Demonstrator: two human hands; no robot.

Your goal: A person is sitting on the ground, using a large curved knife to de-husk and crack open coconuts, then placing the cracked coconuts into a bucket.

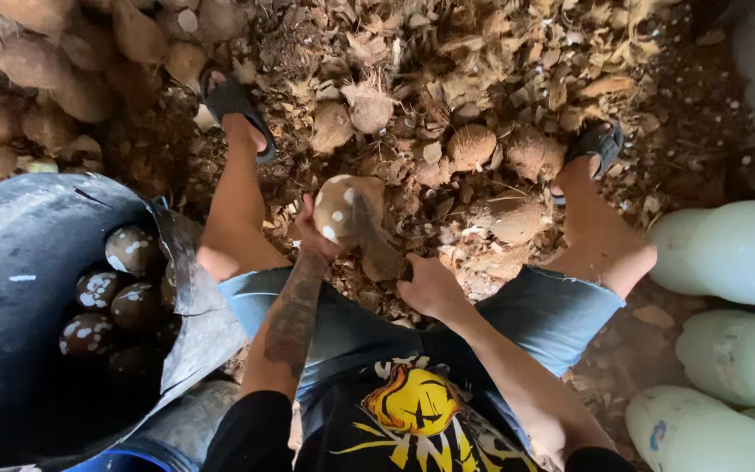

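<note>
Head view, looking straight down between your knees: your left hand point(312, 232) has its fingers curled tight under a coconut point(340, 208), cupping it from below, brown shell with pale scraped patches facing up. Your right hand point(430, 284) is fisted round the handle of a dark blade point(376, 240), whose flat lies against the nut's right side. By the look of it you're mid-trim, shaving off the last husk; the next stroke wants a short, controlled cut away from those left fingertips, turning the nut a little to reach the brown part. Outward now: a dark tub point(19, 262) at your left holds several trimmed, speckled nuts point(115, 288). Husk scraps point(447, 87) carpet the ground ahead, untrimmed nuts among them. At your right lie pale green plastic jugs point(727, 253), rounded, one with a small blue-and-red label low down.
</note>
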